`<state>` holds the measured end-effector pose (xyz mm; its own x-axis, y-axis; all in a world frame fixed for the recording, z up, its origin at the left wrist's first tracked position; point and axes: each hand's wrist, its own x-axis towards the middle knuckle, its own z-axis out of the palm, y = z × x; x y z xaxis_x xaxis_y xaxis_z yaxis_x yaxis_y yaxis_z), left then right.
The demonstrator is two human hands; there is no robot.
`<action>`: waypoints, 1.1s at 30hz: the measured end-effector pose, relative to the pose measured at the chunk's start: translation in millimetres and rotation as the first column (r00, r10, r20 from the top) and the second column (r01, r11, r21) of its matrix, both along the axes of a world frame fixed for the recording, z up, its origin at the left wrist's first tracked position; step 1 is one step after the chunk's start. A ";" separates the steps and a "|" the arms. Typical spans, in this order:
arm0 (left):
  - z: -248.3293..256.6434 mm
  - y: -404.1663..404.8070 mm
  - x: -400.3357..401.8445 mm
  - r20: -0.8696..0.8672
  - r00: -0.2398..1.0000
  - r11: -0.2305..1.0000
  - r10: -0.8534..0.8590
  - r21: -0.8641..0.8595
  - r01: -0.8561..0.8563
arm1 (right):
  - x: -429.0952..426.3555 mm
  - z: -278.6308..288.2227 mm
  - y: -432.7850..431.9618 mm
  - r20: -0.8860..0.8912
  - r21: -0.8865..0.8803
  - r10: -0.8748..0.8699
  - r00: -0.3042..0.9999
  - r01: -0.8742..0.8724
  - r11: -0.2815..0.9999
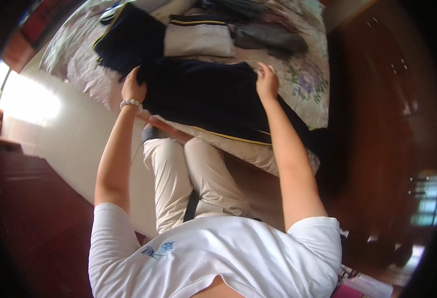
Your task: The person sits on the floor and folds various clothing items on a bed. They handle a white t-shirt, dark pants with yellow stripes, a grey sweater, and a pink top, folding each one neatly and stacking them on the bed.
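A dark navy garment with yellow piping (203, 93) is spread along the near edge of a bed. Its left side is gripped by my left hand (133, 88), which has a white bead bracelet at the wrist. Opposite, my right hand (267, 82) pinches the upper right edge between thumb and fingers. The garment's right part runs under my right forearm and reaches the bed's corner. Just above the cloth lies a folded white garment with a navy and yellow band (200, 39). Another navy piece with yellow trim (132, 37) lies to the upper left, meeting the spread cloth.
Grey clothing (270, 39) and other crumpled garments lie on the far part of the floral bedsheet (308, 83). Brown wooden cabinet doors (386, 111) stand at the right. Dark red wooden furniture (35, 208) is at lower left, beside pale floor tiles (80, 138).
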<state>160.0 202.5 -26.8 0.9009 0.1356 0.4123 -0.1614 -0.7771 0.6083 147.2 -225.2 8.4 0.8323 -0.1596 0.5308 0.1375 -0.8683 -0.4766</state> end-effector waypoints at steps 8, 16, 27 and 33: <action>5.8 -54.8 -63.7 0.178 0.982 0.939 0.061 0.324 -0.117 | -151.5 -4.7 -77.6 0.202 -0.128 -0.002 0.979 0.028 0.991; 25.5 -161.4 -104.5 0.119 0.935 0.910 -0.333 0.303 0.285 | -250.0 -24.9 -214.5 -0.140 -0.253 -0.144 0.980 0.106 0.962; 9.0 -244.4 -141.1 -0.209 0.690 0.546 -0.692 0.473 0.691 | -207.1 32.2 -345.8 -0.775 0.185 0.051 0.630 0.149 0.971; 10.6 -241.1 -140.4 -0.199 0.706 0.562 -0.679 0.477 0.676 | -218.7 36.9 -385.6 -0.888 -0.046 -0.153 0.433 0.247 0.968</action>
